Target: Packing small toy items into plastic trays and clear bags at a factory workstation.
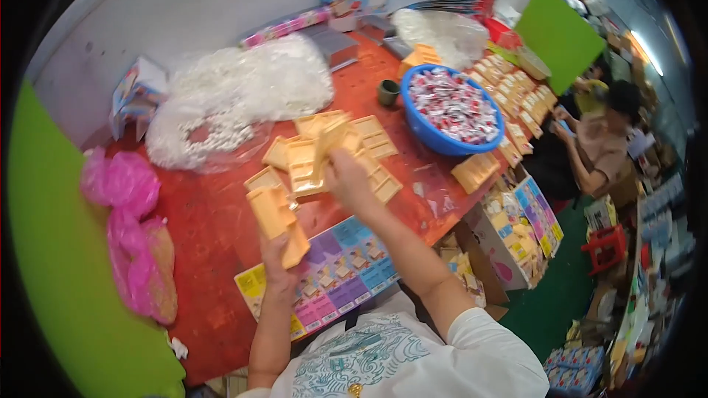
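Observation:
In my left hand (277,256) is a light orange plastic tray-like piece (274,214), tilted upright, its fingers closed around the lower end; it may be more than one piece stacked. My right hand (346,175) grips another such plastic piece (330,144), held on edge above a loose pile. That pile of orange moulded pieces (301,166) spreads over the red table (214,250), several overlapping. Below my hands, at the table's near edge, lies a printed card sheet (345,269) with yellow, purple and blue panels. Part of it is hidden by my forearms.
A blue basin (420,129) heaped with small red-and-white packets stands right of the pile, beside a dark cup (388,92). Clear bags of white pieces (243,96) lie behind. Pink bags (133,214) sit left. A filled carton (509,250) and a seated person (601,140) are at right.

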A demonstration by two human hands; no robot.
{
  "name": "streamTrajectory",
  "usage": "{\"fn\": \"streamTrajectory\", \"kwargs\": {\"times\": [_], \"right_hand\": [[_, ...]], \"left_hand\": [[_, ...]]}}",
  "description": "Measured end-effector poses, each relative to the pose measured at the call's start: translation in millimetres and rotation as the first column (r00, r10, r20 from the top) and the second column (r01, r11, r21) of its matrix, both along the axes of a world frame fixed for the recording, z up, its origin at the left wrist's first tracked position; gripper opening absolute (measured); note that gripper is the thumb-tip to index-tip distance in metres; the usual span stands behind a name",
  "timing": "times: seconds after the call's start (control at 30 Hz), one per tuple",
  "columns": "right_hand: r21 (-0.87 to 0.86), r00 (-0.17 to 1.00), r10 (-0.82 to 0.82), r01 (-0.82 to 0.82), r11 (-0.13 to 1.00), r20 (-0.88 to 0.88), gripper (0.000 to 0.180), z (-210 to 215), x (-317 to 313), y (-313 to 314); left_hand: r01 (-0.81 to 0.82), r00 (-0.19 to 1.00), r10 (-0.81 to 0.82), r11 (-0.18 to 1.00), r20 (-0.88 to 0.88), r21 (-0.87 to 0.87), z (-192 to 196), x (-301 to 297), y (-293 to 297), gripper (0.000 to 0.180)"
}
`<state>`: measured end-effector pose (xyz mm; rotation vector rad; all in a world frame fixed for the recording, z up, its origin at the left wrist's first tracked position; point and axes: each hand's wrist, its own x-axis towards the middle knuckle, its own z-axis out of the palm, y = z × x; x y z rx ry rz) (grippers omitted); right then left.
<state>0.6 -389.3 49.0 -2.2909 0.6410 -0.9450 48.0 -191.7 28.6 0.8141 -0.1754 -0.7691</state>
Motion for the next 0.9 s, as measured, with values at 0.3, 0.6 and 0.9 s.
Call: {"fn": "streamTrajectory", "kwargs": {"times": [0.3,0.6,0.9], "right_hand": [[0.415,0.910,0.400,-0.407,0.814,0.108,0.019,-1,-18,62],[0.815,0.854,0.371,-0.485,0.317,0.364,0.016,-6,-21,54],[0.361,0.959,0.151,-0.233,0.903,0.241,0.021,23,-3,16]], "left_hand": [[0.054,0.980,-0.060,0.998,0.192,0.039,3,-8,-11,0.079],[0.112,0.992,-0.110,0.993,0.059,-0.038,-8,-11,-9,0.071],[0.018,1.000,-0.018,0.999,-0.008,0.044,-18,9,2,0.058]]}}
